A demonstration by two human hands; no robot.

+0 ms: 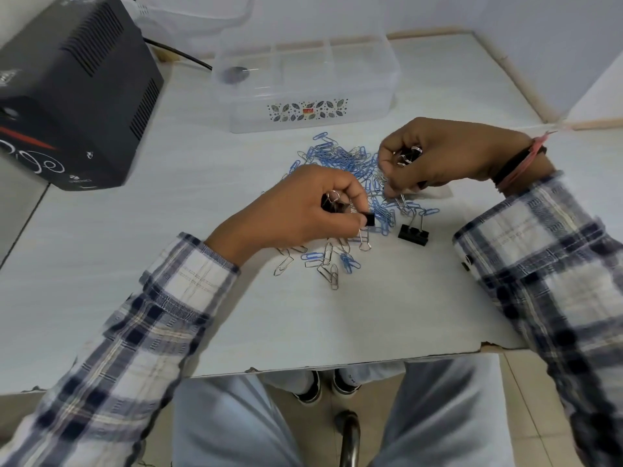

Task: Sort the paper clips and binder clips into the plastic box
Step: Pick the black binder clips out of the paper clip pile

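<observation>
A pile of blue and silver paper clips (pixel 347 160) lies spread on the white table (pixel 337 315). My left hand (pixel 303 207) hovers over the pile's near side, pinching a small black binder clip (pixel 471 219) at its fingertips with more binder clips in its palm. My right hand (pixel 445 153) rests over the pile's right side, curled around binder clips (pixel 409 155). One black binder clip (pixel 413 234) stands alone on the table between my hands. The clear plastic box (pixel 364 92), divided into compartments, sits behind the pile; a dark item lies in its left compartment.
A large black device (pixel 77 89) with a cable stands at the table's left rear. A wooden trim edge (pixel 512 75) bounds the table on the right. The table's near edge (pixel 303 369) is just above my knees.
</observation>
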